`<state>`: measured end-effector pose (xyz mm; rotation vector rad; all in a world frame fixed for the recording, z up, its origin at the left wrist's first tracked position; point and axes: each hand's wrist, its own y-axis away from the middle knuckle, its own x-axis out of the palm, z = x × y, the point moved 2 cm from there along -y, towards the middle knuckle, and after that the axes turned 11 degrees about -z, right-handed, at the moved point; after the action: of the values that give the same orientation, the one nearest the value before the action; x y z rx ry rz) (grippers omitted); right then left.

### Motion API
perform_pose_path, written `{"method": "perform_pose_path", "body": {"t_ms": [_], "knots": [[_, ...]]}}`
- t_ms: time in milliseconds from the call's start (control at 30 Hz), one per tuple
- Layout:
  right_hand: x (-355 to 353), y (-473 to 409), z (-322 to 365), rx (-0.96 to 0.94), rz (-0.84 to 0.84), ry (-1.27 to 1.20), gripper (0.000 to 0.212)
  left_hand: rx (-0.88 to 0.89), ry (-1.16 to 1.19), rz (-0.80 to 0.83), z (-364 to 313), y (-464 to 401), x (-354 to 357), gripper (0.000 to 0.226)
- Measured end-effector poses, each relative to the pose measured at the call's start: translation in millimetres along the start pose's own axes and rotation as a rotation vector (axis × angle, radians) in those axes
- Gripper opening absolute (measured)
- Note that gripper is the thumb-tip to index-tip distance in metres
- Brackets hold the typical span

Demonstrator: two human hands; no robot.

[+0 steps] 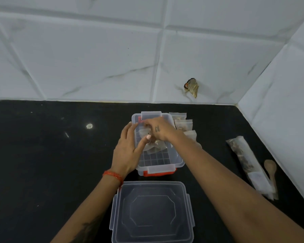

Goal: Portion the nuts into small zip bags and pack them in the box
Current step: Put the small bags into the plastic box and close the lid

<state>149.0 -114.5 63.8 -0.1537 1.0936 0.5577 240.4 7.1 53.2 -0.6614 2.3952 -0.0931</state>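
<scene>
We see a black counter (42,163) with a few pale specks, and white wall tiles (77,58) veined in grey like marble. The box (174,160) is clear plastic with a grid pattern on its floor and orange-red trim at its near edge. The lid (153,213) is clear too. The zip bags (183,123) are clear with brownish contents. The spoon (270,168) is light brown. A wrist thread (112,175) is orange.
</scene>
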Motion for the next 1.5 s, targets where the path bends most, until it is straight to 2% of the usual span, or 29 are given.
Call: {"method": "perform_pose_path", "body": {"t_ms": [133,267,333,433,500,600,700,800,967,1067,1133,1233,1400,1500], "knots": [[0,10,-3,-0.043,-0.103,0.025,0.059,0.025,-0.038,-0.015,1,-1,0,0.065],[-29,24,1,-0.137,-0.354,0.019,0.037,0.032,-0.091,0.000,1,-1,-1,0.063],[-50,34,-4,-0.164,-0.470,-0.032,0.033,0.047,-0.131,0.001,0,-2,-4,0.065],[-80,52,-28,-0.133,-0.621,-0.148,0.031,0.116,-0.175,-0.035,-4,1,-7,0.069],[-90,62,-56,-0.073,-0.692,-0.139,0.030,0.186,-0.198,-0.048,-10,5,-5,0.070],[-84,69,-101,0.075,-0.656,-0.039,0.032,0.315,-0.259,0.021,-15,14,6,0.073],[-58,71,-131,0.153,-0.479,0.096,0.038,0.370,-0.317,0.100,-13,22,18,0.086],[-31,73,-143,0.173,-0.338,0.092,0.043,0.375,-0.350,0.107,-10,23,20,0.091],[-27,74,-139,0.258,-0.507,-0.064,0.043,0.382,-0.343,0.101,-10,23,20,0.090],[-35,71,-134,0.327,-0.483,-0.181,0.033,0.315,-0.205,0.083,-11,23,17,0.086],[-44,69,-129,0.338,-0.436,-0.336,0.018,0.232,-0.047,0.066,-15,18,11,0.073],[-54,56,-124,0.362,-0.415,-0.548,0.017,0.185,0.046,-0.012,-17,5,5,0.050],[-51,28,-129,0.518,-0.481,-0.561,0.009,0.062,-0.018,0.071,-2,-3,17,0.070],[-44,19,-134,0.591,-0.527,-0.501,0.011,0.062,-0.060,0.076,0,-3,19,0.073]]}}
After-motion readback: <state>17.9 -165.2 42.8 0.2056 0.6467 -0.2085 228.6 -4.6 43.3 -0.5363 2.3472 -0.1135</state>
